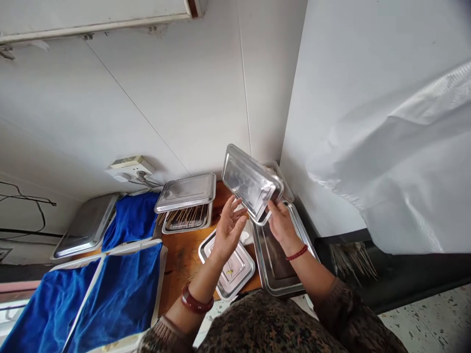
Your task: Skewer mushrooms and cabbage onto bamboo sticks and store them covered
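Observation:
My right hand (283,224) grips a shiny rectangular metal tray (245,176) by its lower right corner. The tray is tilted up in the air near the wall. My left hand (228,229) is open, palm up, with fingers apart just below the tray's near edge; whether the fingertips touch it I cannot tell. Below the left hand lies a small metal tray (235,274) with a yellowish scrap in it. A larger, dark-bottomed metal tray (270,260) rests under my right hand, partly covered by my arm.
Left of my hands, a tray of thin wooden skewers (187,215) sits partly under a metal lid (187,191). Blue cloths (121,289) cover trays farther left. A wall socket (132,169) with plugs is behind. White sheeting (405,162) hangs at right.

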`<state>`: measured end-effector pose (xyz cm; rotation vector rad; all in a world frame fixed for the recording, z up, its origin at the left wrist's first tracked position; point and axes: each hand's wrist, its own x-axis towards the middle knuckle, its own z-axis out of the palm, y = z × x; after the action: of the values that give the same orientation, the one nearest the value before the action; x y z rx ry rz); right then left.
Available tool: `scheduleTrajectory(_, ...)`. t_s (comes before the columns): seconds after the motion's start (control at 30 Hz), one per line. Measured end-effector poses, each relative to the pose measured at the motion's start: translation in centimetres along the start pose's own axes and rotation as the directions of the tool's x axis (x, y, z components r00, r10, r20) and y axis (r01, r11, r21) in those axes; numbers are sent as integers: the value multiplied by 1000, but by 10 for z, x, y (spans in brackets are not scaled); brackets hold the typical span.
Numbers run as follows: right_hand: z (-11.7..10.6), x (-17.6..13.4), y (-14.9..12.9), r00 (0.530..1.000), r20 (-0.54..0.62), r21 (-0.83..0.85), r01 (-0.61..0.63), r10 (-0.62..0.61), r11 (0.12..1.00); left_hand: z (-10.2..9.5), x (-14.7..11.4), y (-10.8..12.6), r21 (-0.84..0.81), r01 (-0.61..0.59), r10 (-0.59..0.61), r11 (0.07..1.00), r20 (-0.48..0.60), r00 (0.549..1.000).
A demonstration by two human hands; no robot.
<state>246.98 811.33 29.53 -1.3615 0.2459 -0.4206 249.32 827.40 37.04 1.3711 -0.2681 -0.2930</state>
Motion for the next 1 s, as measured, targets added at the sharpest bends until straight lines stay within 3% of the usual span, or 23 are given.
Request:
scheduleTrajectory(0.03, -11, 15, 3, 993, -85, 118, -74, 85, 990, -2, 4, -9, 31, 33, -32, 999, -24, 999)
scheduleTrajectory(0.23, -78, 82, 28, 959, -124, 175, -230, 254, 957, -38, 3, -62, 99, 294, -274, 951, -173, 946)
scheduleTrajectory(0.4, -93, 101, 43, 934, -142, 205, -297, 329, 933, -52, 10, -78, -9, 428, -418, 904, -238, 877)
scheduleTrajectory(0.6, -77, 98, 40, 924, -179, 258, -287, 338, 923, -34, 61, -90, -119, 469, -484, 875, -175, 858)
scheduleTrajectory(0.73, -39, 70, 37, 941, -149, 290, -252, 304, 923, -20, 94, -87, -231, 405, -445, 885, -162, 881)
scheduleTrajectory(0.8, -14, 51, 36, 963, -61, 325, -228, 261, 918, -25, 102, -81, -279, 364, -429, 889, -225, 875)
scheduleTrajectory(0.87, 5, 38, 31, 973, 98, 355, -232, 211, 906, -39, 104, -73, -306, 343, -432, 888, -299, 851)
scheduleTrajectory(0.93, 11, 31, 23, 950, 241, 313, -270, 199, 911, -59, 99, -64, -316, 336, -439, 887, -354, 826)
scheduleTrajectory(1.0, 2, 33, 15, 908, 377, 171, -262, 182, 950, -81, 89, -56, -318, 322, -433, 892, -393, 811)
